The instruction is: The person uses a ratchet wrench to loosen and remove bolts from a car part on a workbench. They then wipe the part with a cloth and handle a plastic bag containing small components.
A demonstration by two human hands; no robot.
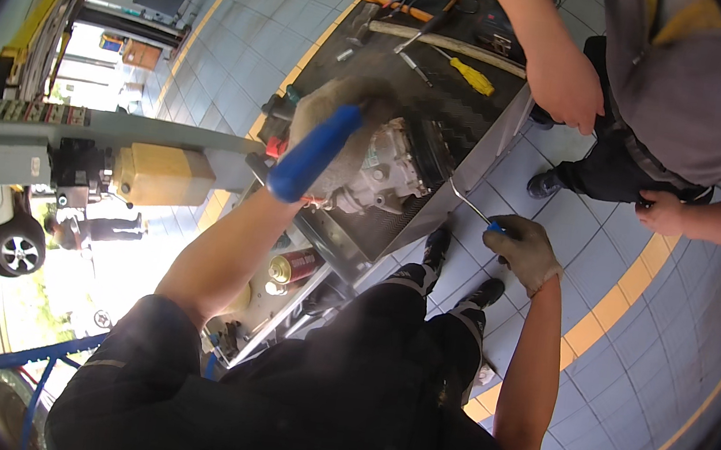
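Observation:
A grey cast-metal housing (384,170) with a black part (430,157) along its right side lies on the cart. My left hand (324,119), in a pale work glove and smeared by motion, is raised over the housing's left side. It is closed around a tool with a thick blue handle (315,153); the tool's far end is a dark blur. My right hand (528,255), gloved too, grips the blue handle of a pry tool with a bent metal shaft (470,204). The pry tool's tip reaches the black part's lower right edge; whether it touches cannot be told.
On the cart's black mat (395,78) lie a wooden-handled hammer (452,47), a yellow-handled screwdriver (471,75) and several other tools. Spray cans (295,265) stand below the cart's near edge. A co-worker (677,101) stands at the right, one hand near the cart. A post rises at left.

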